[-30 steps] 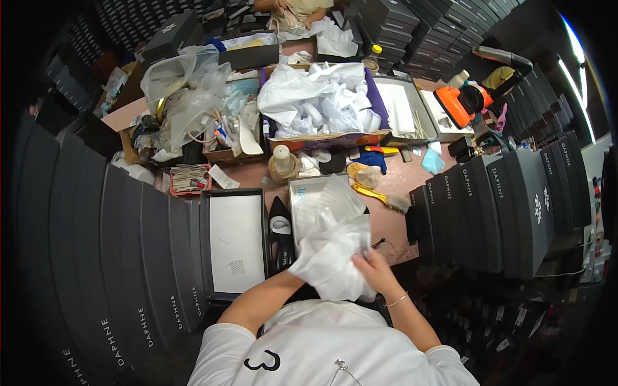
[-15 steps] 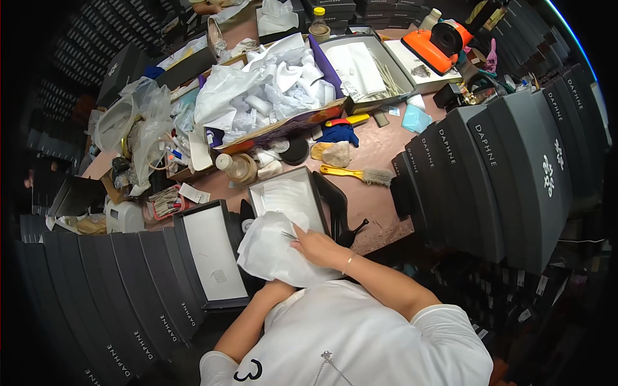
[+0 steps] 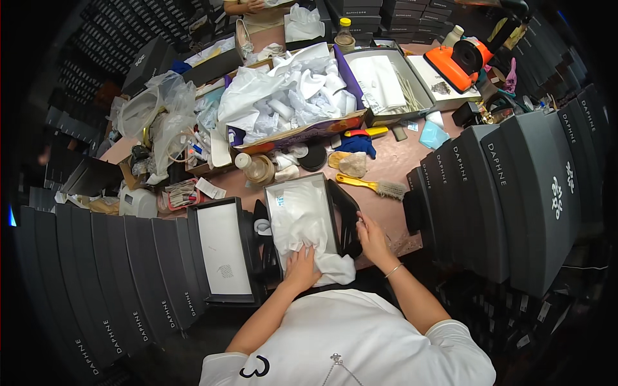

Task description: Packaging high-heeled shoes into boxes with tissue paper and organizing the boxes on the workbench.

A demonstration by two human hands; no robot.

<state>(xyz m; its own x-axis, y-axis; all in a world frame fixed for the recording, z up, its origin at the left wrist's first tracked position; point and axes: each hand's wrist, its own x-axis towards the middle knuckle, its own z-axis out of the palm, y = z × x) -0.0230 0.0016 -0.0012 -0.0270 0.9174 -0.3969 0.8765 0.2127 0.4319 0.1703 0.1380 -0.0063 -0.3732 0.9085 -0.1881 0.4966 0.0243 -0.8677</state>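
Note:
My left hand [image 3: 301, 270] presses down on white tissue paper [image 3: 299, 222] lining an open grey shoebox [image 3: 330, 215] in front of me. Its fingers are stretched out and slightly spread, and the paper bunches beneath them and spills over the box's near end. Just right of the box, my right hand [image 3: 374, 241] has its fingers closed at the heel of a black high-heeled shoe [image 3: 346, 209]. On the box's left side lies another black shoe [image 3: 261, 215], partly hidden, with a small white roll-shaped piece [image 3: 262, 226] beside it.
An empty-looking box part [image 3: 222, 244] and a row of dark shoeboxes [image 3: 138, 283] stand at left; more shoeboxes [image 3: 508, 193] rise at right. Beyond are a yellow-handled brush [image 3: 370, 185], a lidded jar [image 3: 257, 168] and a carton of crumpled paper [image 3: 302, 132]. Another person's hand [image 3: 255, 5] shows far off.
The tissue paper, lifted over the box before, now lies down in it. My left hand has come onto the paper. My right hand has let go of the paper and moved right to the shoe.

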